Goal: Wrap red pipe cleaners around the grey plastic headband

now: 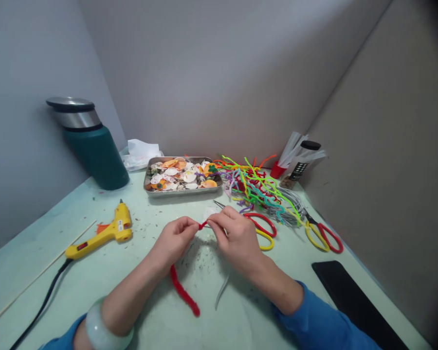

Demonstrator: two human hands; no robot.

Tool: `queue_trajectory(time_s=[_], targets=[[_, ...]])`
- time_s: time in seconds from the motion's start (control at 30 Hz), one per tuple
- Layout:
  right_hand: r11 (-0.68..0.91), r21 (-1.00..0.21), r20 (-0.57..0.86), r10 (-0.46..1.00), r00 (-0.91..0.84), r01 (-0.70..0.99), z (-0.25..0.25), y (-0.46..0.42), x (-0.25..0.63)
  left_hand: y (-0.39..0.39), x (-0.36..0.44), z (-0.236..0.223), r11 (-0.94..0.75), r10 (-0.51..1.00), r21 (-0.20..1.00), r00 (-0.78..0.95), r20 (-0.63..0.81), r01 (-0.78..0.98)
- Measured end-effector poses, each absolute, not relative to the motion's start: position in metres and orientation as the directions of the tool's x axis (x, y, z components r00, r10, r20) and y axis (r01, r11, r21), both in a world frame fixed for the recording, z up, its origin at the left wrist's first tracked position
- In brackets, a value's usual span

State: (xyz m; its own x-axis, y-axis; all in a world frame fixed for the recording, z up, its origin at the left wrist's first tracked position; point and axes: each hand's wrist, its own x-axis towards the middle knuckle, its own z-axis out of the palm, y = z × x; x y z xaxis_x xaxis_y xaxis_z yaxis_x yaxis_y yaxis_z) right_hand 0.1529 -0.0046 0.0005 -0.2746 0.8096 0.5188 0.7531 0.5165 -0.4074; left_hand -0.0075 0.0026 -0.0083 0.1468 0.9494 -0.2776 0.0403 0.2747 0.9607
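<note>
Both hands meet over the middle of the table, fingertips pinched on a red pipe cleaner (184, 291). My left hand (173, 241) grips it with thumb and forefinger, and a fuzzy red length hangs out below that palm. A short red piece shows between the two hands, where my right hand (237, 238) pinches it. From beneath the right hand, a thin grey strand (222, 292) trails downward; whether that hand holds it is hidden. Scissors with red and yellow handles (265, 226) lie just behind the right hand, partly covered by it.
A yellow glue gun (102, 236) with a black cord and a thin stick (44, 271) lie left, before a teal bottle (97, 155). Behind are a metal tray (184, 193) of shells and colourful pipe cleaners (257, 187). Right are more scissors (323, 237) and a black slab (354, 296).
</note>
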Motion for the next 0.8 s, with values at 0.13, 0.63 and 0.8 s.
queue_trajectory(time_s=[0.13, 0.63, 0.8], targets=[[0.471, -0.6, 0.464, 0.863, -0.199, 0.646, -0.004, 0.005, 0.157, 0.001, -0.008, -0.007, 0.264, 0.933, 0.963, 0.238, -0.269, 0.054], [-0.312, -0.945, -0.328, 0.897, -0.297, 0.099, -0.003, 0.014, 0.158, -0.004, -0.011, -0.007, 0.138, 0.937, 0.989, 0.317, -0.148, 0.054], [-0.391, -0.919, -0.378, 0.838, -0.394, 0.051, -0.007, 0.015, 0.16, -0.002, -0.009, -0.004, 0.06, 0.944, 0.993, 0.317, -0.088, 0.099]])
